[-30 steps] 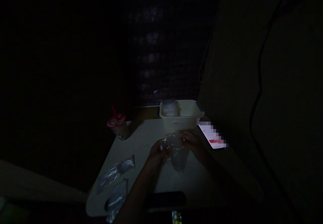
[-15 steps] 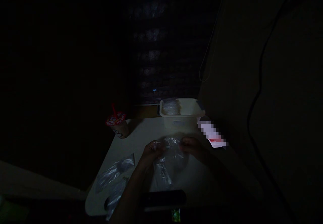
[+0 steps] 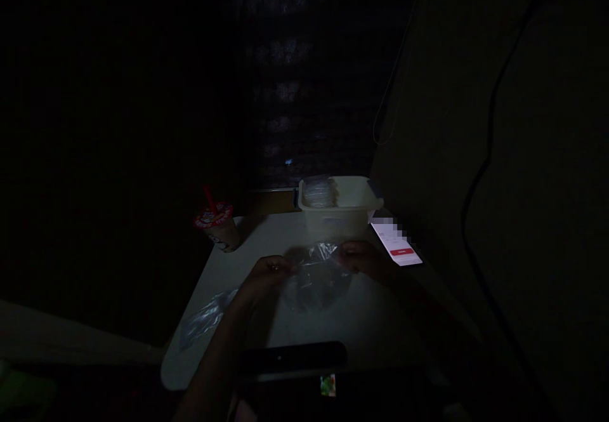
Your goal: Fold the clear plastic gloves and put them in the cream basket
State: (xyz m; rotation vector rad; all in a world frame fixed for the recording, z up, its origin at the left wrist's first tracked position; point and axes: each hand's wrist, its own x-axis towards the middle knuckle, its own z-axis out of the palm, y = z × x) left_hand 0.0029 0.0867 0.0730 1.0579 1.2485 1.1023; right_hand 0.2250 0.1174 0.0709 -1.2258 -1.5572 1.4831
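The scene is very dark. A clear plastic bag (image 3: pixel 316 276) hangs stretched between my two hands above a small white table (image 3: pixel 371 320). My left hand (image 3: pixel 266 273) pinches the bag's left edge, fingers closed. On the bag's right edge my right hand (image 3: pixel 359 258) is closed in the same way. Just behind the bag stands a white plastic tub (image 3: pixel 340 209) with a stack of clear bags (image 3: pixel 318 191) in its left part.
A lit phone (image 3: pixel 397 244) lies at the table's right edge. A sealed drink cup with a red straw (image 3: pixel 216 225) stands at the far left corner. More clear bags (image 3: pixel 204 317) lie at the front left. A dark flat object (image 3: pixel 292 358) sits along the near edge.
My hands have drawn apart, spreading the bag wider between them. The view has shifted slightly, so the table's things sit a little higher.
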